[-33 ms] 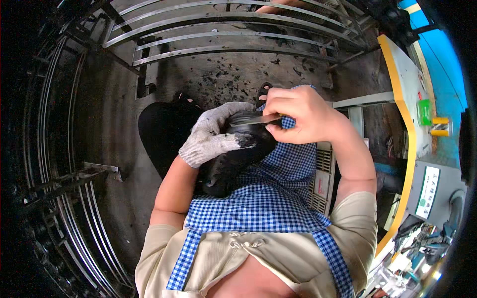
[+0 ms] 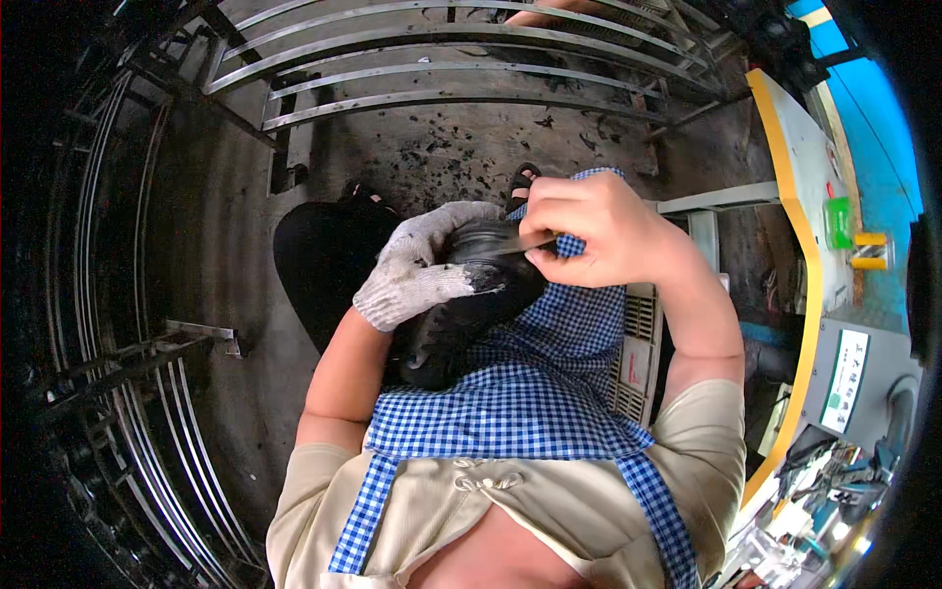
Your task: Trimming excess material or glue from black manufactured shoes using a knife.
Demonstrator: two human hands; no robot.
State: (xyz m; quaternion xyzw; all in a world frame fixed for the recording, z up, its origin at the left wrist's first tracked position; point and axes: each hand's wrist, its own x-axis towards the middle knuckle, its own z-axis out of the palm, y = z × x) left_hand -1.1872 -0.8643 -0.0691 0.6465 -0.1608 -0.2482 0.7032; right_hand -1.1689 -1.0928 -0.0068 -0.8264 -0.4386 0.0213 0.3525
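Note:
In my lap lies a black, ridged thing (image 2: 483,240) that looks like rubber, perhaps part of a shoe; its exact kind I cannot make out. My left hand (image 2: 417,267), in a pale grey knit glove with a blackened thumb tip, is closed round its left side. Bare and closed, my right hand (image 2: 589,228) grips a thin knife (image 2: 517,244) whose blurred blade lies across the ridged surface. The handle is hidden in my fingers. Nearer my waist, a dark bumpy part (image 2: 432,344) shows on my lap; whether it joins the held piece I cannot tell.
Black scraps (image 2: 451,162) litter the floor beyond my feet. Metal rail racks (image 2: 442,103) stand ahead and on the left (image 2: 186,422). On the right is a yellow-edged table (image 2: 807,245) with a green container (image 2: 839,222) and a grey machine (image 2: 854,383).
My right hand and the knife have shifted very slightly, and the blade looks more blurred. My left hand and the black piece stay in place.

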